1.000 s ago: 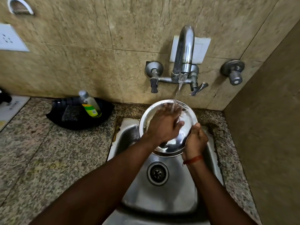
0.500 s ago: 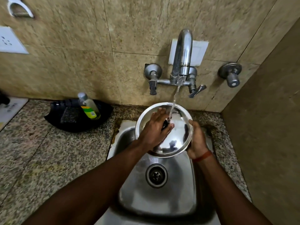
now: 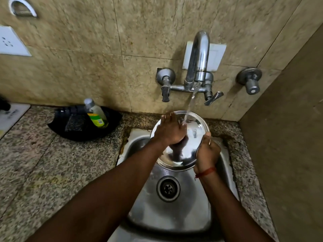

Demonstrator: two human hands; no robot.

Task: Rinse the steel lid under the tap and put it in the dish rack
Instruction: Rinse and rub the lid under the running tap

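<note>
From the head camera, a speckled granite counter (image 3: 43, 163) runs along a beige tiled wall (image 3: 87, 58) into a corner, where a plain brown side wall (image 3: 288, 137) closes off the right. A steel sink (image 3: 174, 215) is set into the counter, its round drain (image 3: 168, 188) showing below the arms. A wall-mounted tap (image 3: 199, 58) arches over it, and a thin stream of water (image 3: 189, 107) falls onto the steel lid (image 3: 194, 137), which is held tilted above the basin's far end. The right hand (image 3: 207, 152) grips the lid's right rim, thumb hooked over the edge. The left hand (image 3: 170, 131) lies on the lid's face with its fingers spread flat, touching the stream. Left of the sink, a black tray (image 3: 83, 130) holds a green-labelled bottle (image 3: 97, 113) against the wall. A white socket plate (image 3: 10, 42) sits high on the left.
</note>
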